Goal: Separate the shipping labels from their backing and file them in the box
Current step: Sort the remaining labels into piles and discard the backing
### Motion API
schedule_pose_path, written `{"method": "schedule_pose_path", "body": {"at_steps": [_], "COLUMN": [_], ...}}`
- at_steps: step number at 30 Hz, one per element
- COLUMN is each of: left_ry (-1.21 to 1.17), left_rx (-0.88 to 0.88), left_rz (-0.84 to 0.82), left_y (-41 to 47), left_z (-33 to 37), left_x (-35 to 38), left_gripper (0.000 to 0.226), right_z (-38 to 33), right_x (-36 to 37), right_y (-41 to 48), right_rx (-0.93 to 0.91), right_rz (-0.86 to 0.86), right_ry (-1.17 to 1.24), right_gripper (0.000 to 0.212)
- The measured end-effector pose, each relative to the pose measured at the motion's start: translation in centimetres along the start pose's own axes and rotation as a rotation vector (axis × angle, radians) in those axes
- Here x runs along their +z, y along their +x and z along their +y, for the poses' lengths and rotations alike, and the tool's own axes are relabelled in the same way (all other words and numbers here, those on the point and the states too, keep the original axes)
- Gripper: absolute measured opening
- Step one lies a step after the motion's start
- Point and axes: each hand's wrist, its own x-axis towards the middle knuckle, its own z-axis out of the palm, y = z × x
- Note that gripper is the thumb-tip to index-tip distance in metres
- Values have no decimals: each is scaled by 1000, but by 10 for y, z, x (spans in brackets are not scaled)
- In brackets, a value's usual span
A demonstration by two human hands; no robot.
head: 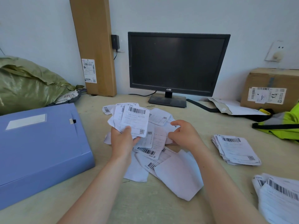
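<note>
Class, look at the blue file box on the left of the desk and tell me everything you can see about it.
The blue file box lies flat on the pale desk, at the left, cut off by the picture's edge. It looks like smooth plastic board, periwinkle blue. Its lid is shut, held by a small clasp along the flap's edge. A blank whitish label pocket sits on top. A green woven sack lies behind it. Neither hand touches it, and no labels lie on it.

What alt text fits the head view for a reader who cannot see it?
The left hand holds a fanned bunch of shipping labels above a loose pile of labels on the desk, the right hand open beside it. A closed blue file box lies at left.
</note>
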Motion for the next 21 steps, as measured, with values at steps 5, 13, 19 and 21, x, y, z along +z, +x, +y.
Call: {"method": "schedule_pose_path", "body": {"at_steps": [5, 13, 19, 21], "left_ry": [98, 78, 98, 103], "left_rx": [-31, -72, -72, -79], "left_rz": [-1, -6, -3, 1], "left_y": [5, 5, 7, 7], "left_z": [-8, -8, -9, -9], "left_x": [-2, -2, -3, -3], "left_gripper": [41, 41, 38, 39], "right_z": [-4, -13, -17, -20], "right_x": [14, 20, -12, -24], "right_y": [-5, -9, -7, -10], "right_rx": [-7, -59, -136, -137], "right_rz": [-83, -129, 309, 345], "right_ry": [-45, 202, 499, 657], "right_gripper": [57, 70, 37, 29]}}
